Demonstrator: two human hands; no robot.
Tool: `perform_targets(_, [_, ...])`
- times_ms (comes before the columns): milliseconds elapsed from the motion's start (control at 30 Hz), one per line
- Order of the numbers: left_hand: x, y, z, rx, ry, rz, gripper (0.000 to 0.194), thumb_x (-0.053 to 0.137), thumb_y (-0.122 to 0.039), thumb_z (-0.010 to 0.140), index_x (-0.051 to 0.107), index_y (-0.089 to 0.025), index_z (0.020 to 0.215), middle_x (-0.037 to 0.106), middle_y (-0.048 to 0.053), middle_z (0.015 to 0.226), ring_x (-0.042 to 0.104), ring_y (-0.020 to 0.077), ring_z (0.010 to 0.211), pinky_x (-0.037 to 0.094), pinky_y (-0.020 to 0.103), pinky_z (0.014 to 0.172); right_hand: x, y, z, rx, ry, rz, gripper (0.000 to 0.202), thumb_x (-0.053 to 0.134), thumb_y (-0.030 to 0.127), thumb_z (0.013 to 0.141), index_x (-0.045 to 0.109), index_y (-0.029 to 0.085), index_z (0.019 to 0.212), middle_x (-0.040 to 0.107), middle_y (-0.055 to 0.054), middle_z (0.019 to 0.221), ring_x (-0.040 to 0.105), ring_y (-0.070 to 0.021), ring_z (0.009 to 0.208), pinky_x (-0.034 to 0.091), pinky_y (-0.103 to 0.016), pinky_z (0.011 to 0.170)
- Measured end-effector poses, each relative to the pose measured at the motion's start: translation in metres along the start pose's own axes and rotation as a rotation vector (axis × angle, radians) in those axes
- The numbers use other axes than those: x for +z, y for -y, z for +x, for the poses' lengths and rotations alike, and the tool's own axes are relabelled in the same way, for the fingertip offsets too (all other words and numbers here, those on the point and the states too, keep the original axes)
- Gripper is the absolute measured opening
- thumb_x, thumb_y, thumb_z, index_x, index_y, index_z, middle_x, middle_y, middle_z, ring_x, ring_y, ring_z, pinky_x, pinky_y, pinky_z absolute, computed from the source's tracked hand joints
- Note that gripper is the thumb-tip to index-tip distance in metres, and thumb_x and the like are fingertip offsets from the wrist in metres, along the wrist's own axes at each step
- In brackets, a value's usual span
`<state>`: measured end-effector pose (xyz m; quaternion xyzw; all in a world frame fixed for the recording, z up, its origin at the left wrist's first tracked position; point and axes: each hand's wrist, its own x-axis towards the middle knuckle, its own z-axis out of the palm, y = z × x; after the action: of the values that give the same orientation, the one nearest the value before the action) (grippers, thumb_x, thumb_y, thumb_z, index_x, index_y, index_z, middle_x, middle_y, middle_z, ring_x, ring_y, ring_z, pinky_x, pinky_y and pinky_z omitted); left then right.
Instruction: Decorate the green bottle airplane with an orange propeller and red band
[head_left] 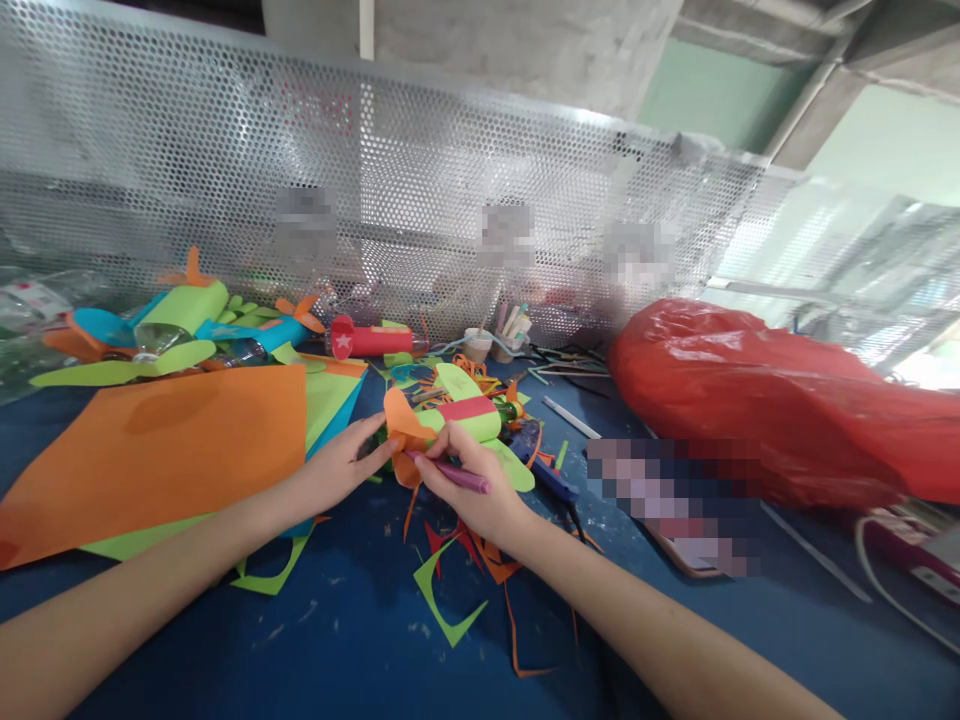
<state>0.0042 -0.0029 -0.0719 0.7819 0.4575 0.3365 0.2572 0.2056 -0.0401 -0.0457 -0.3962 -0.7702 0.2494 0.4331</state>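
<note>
A purple pen (459, 474) is in my right hand (480, 490), its tip at the orange paper propeller (409, 425). The propeller sits at the near-left end of a plastic-bottle airplane (472, 420), which is wrapped in green and red paper and has green paper wings. My left hand (358, 455) has its fingers closed at the propeller's left side, holding it. What the pen tip touches is partly hidden by my fingers. Green and orange paper scraps (450, 600) lie on the blue table just below my hands.
Orange paper sheets (202, 430) lie at left, with finished bottle planes (277, 335) behind. A blue glue gun (551, 475), a phone (675, 520) and a large red plastic bag (750, 400) are at right. Cups (478, 345) stand before a perforated metal screen (420, 190).
</note>
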Motion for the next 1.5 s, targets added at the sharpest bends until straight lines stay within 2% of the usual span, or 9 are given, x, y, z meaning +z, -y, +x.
perform_targets(100, [0.002,0.004,0.000,-0.036,-0.013,0.009,0.066,0.040,-0.064,0.089,0.047,-0.019,0.136,0.049,0.012,0.144,0.044,0.0283,0.133,0.034,0.045,0.111,0.001,0.003,0.001,0.010,0.005,0.010,0.017,0.057,0.029,0.084,0.045,0.022,0.074,0.052,0.003,0.068,0.045,-0.0116,0.060,0.038,-0.024,0.056])
perform_targets(200, [0.001,0.003,0.000,0.001,-0.003,0.006,0.061,0.039,-0.062,0.090,0.047,-0.022,0.136,0.050,0.008,0.144,0.045,0.0272,0.133,0.035,0.043,0.110,0.002,0.004,0.001,0.031,-0.005,0.088,0.019,0.059,0.030,0.082,0.045,0.022,0.073,0.053,0.003,0.068,0.047,-0.0118,0.061,0.039,-0.025,0.057])
perform_targets(333, [-0.002,-0.001,-0.001,0.017,0.010,0.007,0.059,0.037,-0.061,0.092,0.046,-0.026,0.138,0.047,0.005,0.147,0.043,0.0268,0.135,0.036,0.041,0.110,-0.002,-0.001,0.003,0.139,-0.097,0.258,0.020,0.057,0.028,0.082,0.041,0.024,0.071,0.051,0.006,0.056,0.049,-0.0126,0.054,0.040,-0.027,0.055])
perform_targets(500, [-0.003,-0.003,-0.002,-0.067,0.012,0.014,0.063,0.036,-0.063,0.091,0.043,-0.025,0.141,0.042,0.006,0.150,0.038,0.0278,0.138,0.034,0.042,0.111,-0.008,-0.009,0.004,0.202,-0.191,0.278,0.020,0.053,0.019,0.079,0.038,0.025,0.067,0.046,0.008,0.048,0.043,-0.0120,0.048,0.036,-0.027,0.051])
perform_targets(867, [-0.002,-0.005,-0.001,-0.047,0.004,0.024,0.064,0.036,-0.062,0.091,0.044,-0.022,0.140,0.044,0.007,0.149,0.040,0.0284,0.137,0.035,0.043,0.111,0.001,-0.005,0.001,0.126,-0.014,0.245,0.023,0.059,0.034,0.084,0.042,0.023,0.073,0.051,0.005,0.063,0.048,-0.0123,0.057,0.037,-0.026,0.055])
perform_targets(1033, [-0.002,-0.006,0.000,-0.028,0.015,0.010,0.064,0.036,-0.062,0.091,0.043,-0.021,0.140,0.044,0.008,0.149,0.041,0.0278,0.136,0.036,0.042,0.110,0.003,-0.008,0.003,0.101,-0.011,0.263,0.023,0.060,0.034,0.084,0.044,0.022,0.074,0.050,0.004,0.067,0.047,-0.0118,0.059,0.037,-0.026,0.057])
perform_targets(1300, [-0.002,-0.005,0.001,-0.010,0.005,0.038,0.062,0.035,-0.059,0.090,0.047,-0.019,0.135,0.053,0.009,0.142,0.047,0.0292,0.131,0.041,0.043,0.105,0.004,-0.007,0.004,0.080,-0.013,0.233,0.021,0.061,0.033,0.084,0.045,0.022,0.075,0.052,0.004,0.068,0.047,-0.0120,0.061,0.038,-0.027,0.059])
perform_targets(1500, [-0.001,-0.004,0.000,0.006,-0.005,0.013,0.057,0.037,-0.058,0.091,0.048,-0.022,0.134,0.054,0.007,0.140,0.049,0.0277,0.130,0.042,0.041,0.104,0.005,-0.007,0.004,0.075,-0.017,0.240,0.023,0.060,0.033,0.085,0.043,0.022,0.074,0.050,0.004,0.067,0.045,-0.0114,0.059,0.037,-0.027,0.057])
